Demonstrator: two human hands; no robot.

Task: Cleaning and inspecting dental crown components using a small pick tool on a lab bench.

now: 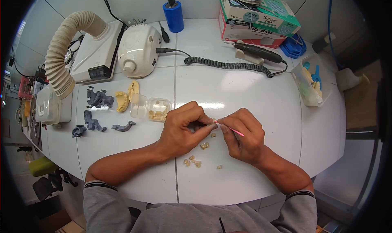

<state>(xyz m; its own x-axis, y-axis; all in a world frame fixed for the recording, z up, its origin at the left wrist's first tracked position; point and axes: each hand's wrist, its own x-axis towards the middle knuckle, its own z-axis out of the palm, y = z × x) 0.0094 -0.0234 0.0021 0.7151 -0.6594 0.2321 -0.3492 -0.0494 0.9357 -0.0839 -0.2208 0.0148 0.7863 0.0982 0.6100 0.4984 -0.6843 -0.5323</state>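
Observation:
My left hand [181, 131] pinches a small tan tooth-shaped piece [214, 121] between thumb and fingertips, partly hidden by them. My right hand [247, 139] holds a thin pink stick [236, 131], its tip at that piece. Several loose tan tooth-shaped pieces [198, 164] lie on the white tabletop [261, 176] just below my hands. Left of my hands sit an open clear box [158, 109] with similar pieces in it, yellow dental models [121, 102] and several grey printed models [99, 97].
A white suction unit [92, 55] with a ribbed hose stands back left beside a white control box [136, 51], a screwdriver and a blue cylinder [174, 18]. A corded handpiece [255, 51] rests before stacked mask boxes [251, 28]. A clear bin [310, 92] is at right.

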